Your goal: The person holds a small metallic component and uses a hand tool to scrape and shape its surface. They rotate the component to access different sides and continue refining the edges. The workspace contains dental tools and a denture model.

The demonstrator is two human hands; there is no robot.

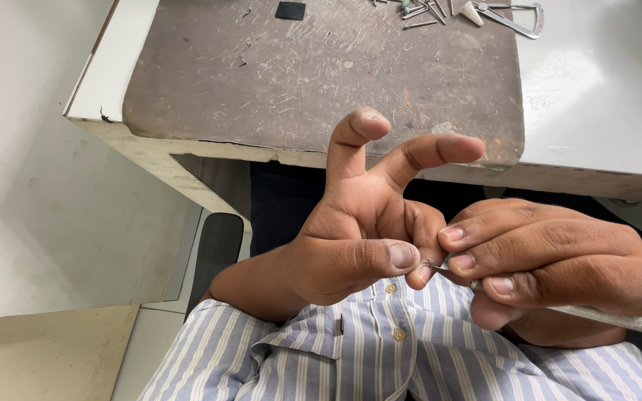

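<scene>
My left hand (358,238) is raised in front of my chest. Its thumb and a bent finger pinch something very small that I cannot make out, while two fingers stick up and curl. My right hand (559,271) grips a slim metal hand tool (618,319) like a pen. The tool's fine tip (434,269) touches the spot pinched by my left thumb. Both hands hover over my blue-and-white striped shirt (410,356).
A white workbench (596,96) with a worn brown mat (321,74) lies ahead. Several small metal burs (421,11), a metal caliper (514,16) and a small black square (290,10) lie at its far edge. A dark chair edge (213,249) and pale floor are on the left.
</scene>
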